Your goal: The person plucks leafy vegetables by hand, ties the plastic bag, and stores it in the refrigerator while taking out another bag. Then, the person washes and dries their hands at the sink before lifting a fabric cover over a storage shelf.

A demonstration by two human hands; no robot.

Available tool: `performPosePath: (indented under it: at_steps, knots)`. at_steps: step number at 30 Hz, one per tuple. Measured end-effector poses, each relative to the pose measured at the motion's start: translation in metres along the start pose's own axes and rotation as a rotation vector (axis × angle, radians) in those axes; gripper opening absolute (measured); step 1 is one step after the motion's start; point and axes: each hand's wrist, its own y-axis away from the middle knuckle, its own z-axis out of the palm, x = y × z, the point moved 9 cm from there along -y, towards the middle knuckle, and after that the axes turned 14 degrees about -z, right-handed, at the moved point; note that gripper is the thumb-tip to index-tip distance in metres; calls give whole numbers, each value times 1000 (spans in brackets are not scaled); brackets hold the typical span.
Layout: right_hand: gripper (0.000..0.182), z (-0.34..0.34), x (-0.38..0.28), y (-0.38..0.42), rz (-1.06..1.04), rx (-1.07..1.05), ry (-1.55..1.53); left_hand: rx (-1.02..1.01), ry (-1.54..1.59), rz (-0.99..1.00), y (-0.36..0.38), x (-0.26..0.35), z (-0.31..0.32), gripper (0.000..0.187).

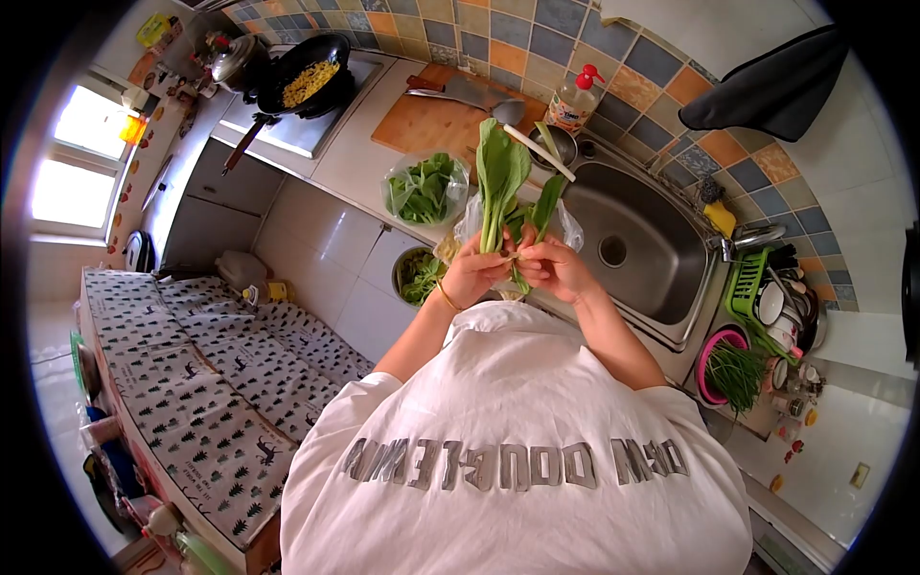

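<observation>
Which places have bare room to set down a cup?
Free: the sink, around its drain, and the counter strip between stove and cutting board. Crowded: around the bagged greens, and past the sink by the green rack and pink basin.

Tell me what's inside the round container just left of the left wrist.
Green leaves show inside the round container. They cover its bottom, so anything underneath can't be seen; the edge nearest the left hand isn't clear either.
</observation>
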Motion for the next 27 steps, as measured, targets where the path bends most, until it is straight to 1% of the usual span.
performPosePath:
  at_steps: [2, 3, 5, 6, 8, 9, 11, 12, 14, 17, 20, 21, 23, 26, 27]
  knots:
    - [10, -1, 2, 1, 8, 8, -164, -50, 68, -8, 1, 0, 4, 35]
    - [8, -2, 1, 1, 2, 23, -161, -75, 102, -12, 1, 0, 6, 34]
    - [8, -5, -2, 2, -10, 54, -155, -58, 63, -40, 1, -2, 2, 31]
    - [6, -10, -1, 2, 8, 108, -34, -49, 43, -55, 1, -2, 3, 30]
    - [4, -21, -2, 2, 43, 215, 210, 109, -76, -18, 2, 2, -1, 29]
    - [6, -33, 1, 0, 85, 198, 383, 188, -136, 1, 4, 5, -3, 28]
    - [12, -76, 14, -5, 170, 160, 729, 206, -213, 31, 3, 10, -5, 29]
    - [15, -97, 14, -9, 114, 171, 994, 216, -251, 46, 3, 12, -7, 29]
    - [23, -123, 12, -14, -9, 189, 1522, 272, -210, 48, 4, 11, -18, 29]
    - [28, -137, 19, -15, 0, 182, 1587, 320, -147, 56, 5, 9, -36, 28]
    - [24, -125, 15, -12, -25, 148, 1702, 367, -113, 72, 8, 9, -45, 26]
    - [25, -127, 16, -11, 10, 155, 1722, 384, -107, 78, 9, 10, -48, 25]
    - [26, -134, 18, -11, 79, 169, 1761, 319, -43, 75, 6, 8, -52, 24]
    - [29, -148, 18, -17, 35, 211, 1847, 277, -36, 77, 7, 11, -45, 26]
    - [29, -142, 9, -15, -47, 275, 1883, 271, -49, 80, 8, 12, -42, 27]
